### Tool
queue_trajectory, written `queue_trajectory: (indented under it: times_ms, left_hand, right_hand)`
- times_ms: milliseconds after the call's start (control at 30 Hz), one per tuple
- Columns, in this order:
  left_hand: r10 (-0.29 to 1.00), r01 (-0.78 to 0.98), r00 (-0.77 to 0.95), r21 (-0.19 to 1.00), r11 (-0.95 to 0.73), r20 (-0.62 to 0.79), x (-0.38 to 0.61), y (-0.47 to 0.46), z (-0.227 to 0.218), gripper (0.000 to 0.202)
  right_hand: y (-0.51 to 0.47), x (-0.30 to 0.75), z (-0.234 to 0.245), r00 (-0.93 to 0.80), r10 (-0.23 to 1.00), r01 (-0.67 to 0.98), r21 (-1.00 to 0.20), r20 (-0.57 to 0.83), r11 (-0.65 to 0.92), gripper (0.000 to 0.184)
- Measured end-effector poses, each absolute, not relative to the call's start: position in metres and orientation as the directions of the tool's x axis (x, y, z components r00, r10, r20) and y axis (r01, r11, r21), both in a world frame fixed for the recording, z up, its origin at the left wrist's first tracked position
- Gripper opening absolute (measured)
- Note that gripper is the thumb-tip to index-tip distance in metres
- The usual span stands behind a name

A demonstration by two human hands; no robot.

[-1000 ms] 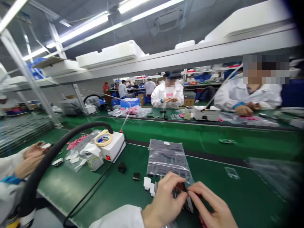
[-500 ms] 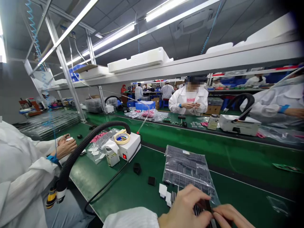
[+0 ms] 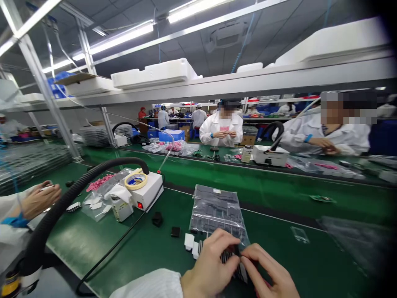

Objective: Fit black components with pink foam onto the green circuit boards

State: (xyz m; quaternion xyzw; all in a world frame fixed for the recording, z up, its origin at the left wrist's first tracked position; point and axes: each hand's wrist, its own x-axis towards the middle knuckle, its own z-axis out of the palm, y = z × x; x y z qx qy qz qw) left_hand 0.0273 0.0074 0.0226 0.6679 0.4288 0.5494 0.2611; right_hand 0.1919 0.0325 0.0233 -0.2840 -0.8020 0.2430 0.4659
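Note:
My left hand (image 3: 209, 265) and my right hand (image 3: 269, 271) meet at the bottom of the view over the green table (image 3: 102, 244). Both pinch a dark ribbed strip (image 3: 232, 263) between thumb and fingers. The strip lies at the near end of a clear plastic bag of dark parts (image 3: 217, 209). Small white pieces (image 3: 190, 242) sit just left of my left hand. Two small black blocks (image 3: 175, 231) lie further left.
A white box with a red light and a tape roll (image 3: 145, 186) stands at left, with a black hose (image 3: 77, 190) arching over it. A co-worker's hands (image 3: 37, 200) are at far left. Other people in white coats sit across the green belt (image 3: 263, 182).
The view swung left then back right and tilted. My two hands kept pinching the dark strip at the bag's near end, and now show more fully than half a second ago.

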Motion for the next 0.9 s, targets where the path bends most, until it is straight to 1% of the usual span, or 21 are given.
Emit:
queue_trajectory:
  times_ms: [167, 367, 433, 600, 900]
  left_hand:
    - [0.853, 0.321, 0.066, 0.798, -0.510, 0.519, 0.024, 0.006, 0.022, 0.034]
    - [0.849, 0.280, 0.100, 0.804, -0.524, 0.519, 0.023, 0.005, 0.022, 0.030]
    - [0.847, 0.290, 0.102, 0.799, -0.527, 0.522, 0.022, 0.004, 0.024, 0.028]
    - [0.838, 0.340, 0.097, 0.773, -0.535, 0.537, 0.021, 0.003, 0.026, 0.028]
    - [0.864, 0.304, 0.111, 0.811, -0.500, 0.491, 0.020, 0.003, 0.020, 0.030]
  right_hand:
    - [0.029, 0.191, 0.023, -0.397, 0.710, 0.228, -0.687, 0.581, 0.690, 0.018]
    - [0.024, 0.192, 0.026, -0.414, 0.730, 0.230, -0.713, 0.545, 0.662, 0.019]
    - [0.023, 0.191, 0.028, -0.410, 0.738, 0.235, -0.720, 0.536, 0.654, 0.020]
    - [0.021, 0.190, 0.030, -0.413, 0.757, 0.232, -0.745, 0.507, 0.625, 0.021]
    - [0.020, 0.190, 0.031, -0.409, 0.771, 0.210, -0.772, 0.488, 0.600, 0.021]
